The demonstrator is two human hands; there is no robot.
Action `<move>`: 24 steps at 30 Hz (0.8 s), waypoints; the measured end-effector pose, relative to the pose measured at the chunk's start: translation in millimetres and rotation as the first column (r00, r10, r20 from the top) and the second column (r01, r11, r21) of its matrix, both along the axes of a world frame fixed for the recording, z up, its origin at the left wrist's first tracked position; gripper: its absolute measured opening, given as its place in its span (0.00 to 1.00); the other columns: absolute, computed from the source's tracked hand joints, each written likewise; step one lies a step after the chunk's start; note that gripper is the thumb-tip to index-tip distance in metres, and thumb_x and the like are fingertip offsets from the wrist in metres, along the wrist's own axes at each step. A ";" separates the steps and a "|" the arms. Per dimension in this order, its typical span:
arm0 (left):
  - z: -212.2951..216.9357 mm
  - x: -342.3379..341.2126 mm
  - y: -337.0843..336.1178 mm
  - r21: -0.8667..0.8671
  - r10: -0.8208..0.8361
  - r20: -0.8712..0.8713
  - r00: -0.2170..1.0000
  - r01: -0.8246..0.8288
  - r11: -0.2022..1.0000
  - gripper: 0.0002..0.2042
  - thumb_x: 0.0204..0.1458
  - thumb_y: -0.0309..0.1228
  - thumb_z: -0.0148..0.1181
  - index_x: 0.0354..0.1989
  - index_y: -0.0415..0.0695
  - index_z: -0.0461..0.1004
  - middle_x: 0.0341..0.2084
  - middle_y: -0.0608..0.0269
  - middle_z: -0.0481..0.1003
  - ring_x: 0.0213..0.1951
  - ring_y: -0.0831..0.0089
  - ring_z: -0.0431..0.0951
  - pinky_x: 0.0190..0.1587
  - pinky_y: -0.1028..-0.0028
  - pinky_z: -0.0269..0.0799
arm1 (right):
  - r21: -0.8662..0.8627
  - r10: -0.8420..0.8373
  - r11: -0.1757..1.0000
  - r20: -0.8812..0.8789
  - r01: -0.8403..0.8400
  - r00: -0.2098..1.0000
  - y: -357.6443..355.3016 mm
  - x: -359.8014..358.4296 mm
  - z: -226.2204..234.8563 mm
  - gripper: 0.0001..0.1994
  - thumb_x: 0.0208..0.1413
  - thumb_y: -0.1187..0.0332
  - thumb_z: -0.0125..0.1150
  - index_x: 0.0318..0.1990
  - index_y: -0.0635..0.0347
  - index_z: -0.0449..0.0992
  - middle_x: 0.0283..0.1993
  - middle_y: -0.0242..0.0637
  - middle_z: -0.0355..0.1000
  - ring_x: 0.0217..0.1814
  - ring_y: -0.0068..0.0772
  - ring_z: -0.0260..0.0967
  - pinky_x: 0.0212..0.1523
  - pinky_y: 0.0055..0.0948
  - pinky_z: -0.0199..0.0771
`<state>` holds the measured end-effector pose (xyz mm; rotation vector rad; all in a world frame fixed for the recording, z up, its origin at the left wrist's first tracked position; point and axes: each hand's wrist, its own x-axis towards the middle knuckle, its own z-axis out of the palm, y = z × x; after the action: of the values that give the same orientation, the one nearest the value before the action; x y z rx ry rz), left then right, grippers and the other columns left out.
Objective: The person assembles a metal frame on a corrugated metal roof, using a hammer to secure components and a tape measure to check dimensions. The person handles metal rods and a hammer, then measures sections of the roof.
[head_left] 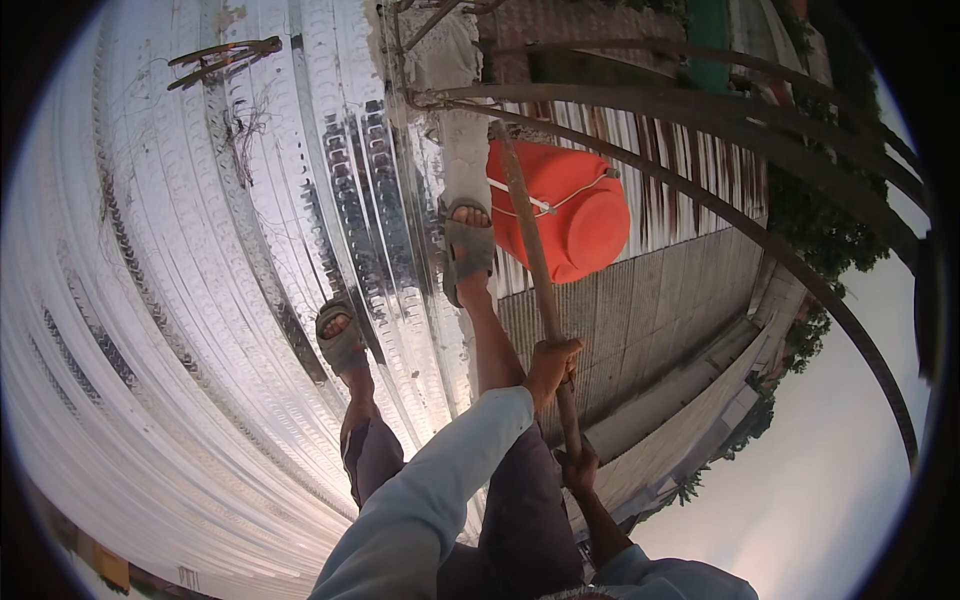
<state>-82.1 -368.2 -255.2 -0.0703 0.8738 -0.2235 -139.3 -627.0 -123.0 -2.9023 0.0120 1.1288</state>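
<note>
My left hand (553, 372) is closed around a long wooden pole (530, 225), partway along it. Lower down, near the pole's close end, my right hand (577, 470) is also wrapped round it. The pole runs away from me and crosses in front of a red-orange plastic container (596, 228) with a round end and a white cord (541, 207). That container is just to the right of a narrow concrete ledge (465, 150). Whether the pole touches it, I cannot tell.
My left sandal (342, 345) is on shiny corrugated metal roofing (250, 300); my right sandal (470, 250) is on the ledge. A rusty forked metal piece (225, 60) lies at far left. Dark curved bars (760, 240) span the right. Lower roofs (640, 310) lie beyond the edge.
</note>
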 end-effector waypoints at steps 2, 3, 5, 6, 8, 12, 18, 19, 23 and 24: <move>-20.0 6.4 12.6 0.049 0.044 -0.016 0.999 -0.043 0.998 0.16 0.55 0.37 0.65 0.19 0.49 0.66 0.12 0.73 0.62 0.14 0.80 0.60 0.21 0.72 0.60 | -0.015 0.033 0.999 -0.049 -0.033 0.998 19.8 19.8 -13.7 0.21 0.46 0.58 0.70 0.37 0.71 0.75 0.25 0.46 0.74 0.28 0.29 0.71 0.31 0.37 0.72; -32.5 11.0 22.5 0.077 0.061 -0.043 0.997 -0.058 0.995 0.16 0.55 0.36 0.65 0.19 0.49 0.66 0.12 0.73 0.62 0.14 0.80 0.60 0.21 0.72 0.60 | -0.034 0.012 0.999 -0.112 -0.016 0.994 44.3 33.7 -24.1 0.22 0.47 0.57 0.70 0.37 0.71 0.75 0.25 0.47 0.74 0.28 0.29 0.71 0.32 0.38 0.73; -57.2 26.2 49.6 0.123 0.102 -0.090 0.991 -0.090 0.988 0.16 0.55 0.36 0.65 0.20 0.49 0.66 0.12 0.72 0.62 0.13 0.80 0.60 0.20 0.72 0.60 | -0.036 0.006 0.999 -0.193 -0.014 0.981 77.4 55.8 -52.9 0.22 0.48 0.56 0.71 0.37 0.70 0.74 0.25 0.46 0.74 0.29 0.29 0.72 0.32 0.38 0.73; -68.3 35.6 62.7 0.147 0.124 -0.060 0.990 -0.114 0.983 0.16 0.55 0.35 0.65 0.20 0.49 0.65 0.12 0.72 0.63 0.13 0.79 0.60 0.19 0.72 0.61 | -0.016 0.019 1.000 -0.211 -0.023 0.977 86.9 63.7 -67.3 0.22 0.49 0.55 0.71 0.36 0.69 0.74 0.24 0.46 0.73 0.29 0.29 0.72 0.32 0.37 0.73; -91.6 51.2 88.4 0.214 0.150 -0.010 0.989 -0.144 0.966 0.16 0.54 0.35 0.65 0.20 0.48 0.66 0.12 0.71 0.63 0.12 0.78 0.62 0.19 0.72 0.62 | 0.050 0.063 0.997 -0.193 -0.054 0.979 105.1 71.6 -95.7 0.22 0.50 0.55 0.71 0.36 0.69 0.73 0.24 0.47 0.73 0.29 0.30 0.73 0.32 0.37 0.73; -129.5 71.5 125.8 0.369 0.169 0.048 0.984 -0.175 0.913 0.16 0.54 0.36 0.66 0.21 0.45 0.67 0.12 0.68 0.66 0.13 0.76 0.68 0.18 0.72 0.66 | 0.140 0.064 0.988 -0.028 -0.060 0.998 128.4 78.5 -154.3 0.22 0.50 0.55 0.72 0.37 0.67 0.73 0.25 0.49 0.75 0.27 0.33 0.75 0.30 0.38 0.73; -148.4 87.4 138.6 0.536 0.191 0.002 0.982 -0.162 0.828 0.13 0.55 0.33 0.62 0.24 0.41 0.69 0.12 0.66 0.68 0.12 0.76 0.70 0.16 0.72 0.65 | 0.023 0.208 0.977 0.093 -0.211 0.974 154.2 99.5 -190.2 0.23 0.50 0.53 0.72 0.36 0.66 0.73 0.25 0.52 0.75 0.29 0.50 0.79 0.30 0.43 0.75; -149.2 89.8 141.3 0.558 0.200 -0.007 0.980 -0.162 0.814 0.12 0.56 0.33 0.62 0.25 0.41 0.69 0.12 0.66 0.68 0.12 0.76 0.70 0.16 0.71 0.65 | 0.024 0.240 0.970 0.109 -0.244 0.965 156.9 102.1 -195.8 0.23 0.50 0.52 0.72 0.36 0.66 0.73 0.24 0.53 0.75 0.29 0.53 0.79 0.30 0.44 0.75; -142.0 99.6 162.8 0.622 0.098 -0.027 0.995 -0.059 0.780 0.13 0.55 0.32 0.60 0.22 0.39 0.69 0.10 0.65 0.68 0.09 0.76 0.69 0.13 0.72 0.63 | 0.011 0.223 0.973 0.174 -0.229 0.959 162.4 103.8 -213.9 0.24 0.50 0.51 0.72 0.36 0.66 0.74 0.23 0.52 0.75 0.26 0.54 0.78 0.28 0.45 0.75; -143.0 101.7 165.9 0.647 0.105 -0.033 0.994 -0.059 0.760 0.14 0.55 0.32 0.60 0.20 0.39 0.68 0.09 0.64 0.68 0.09 0.75 0.69 0.11 0.72 0.62 | 0.014 0.207 0.977 0.176 -0.213 0.962 170.8 104.2 -213.3 0.24 0.49 0.51 0.72 0.36 0.66 0.74 0.22 0.52 0.74 0.26 0.54 0.78 0.27 0.45 0.75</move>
<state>19.5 -202.3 -398.2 0.5380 0.9738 0.1771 -35.1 -456.2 -336.2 -3.0164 -0.3230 0.8834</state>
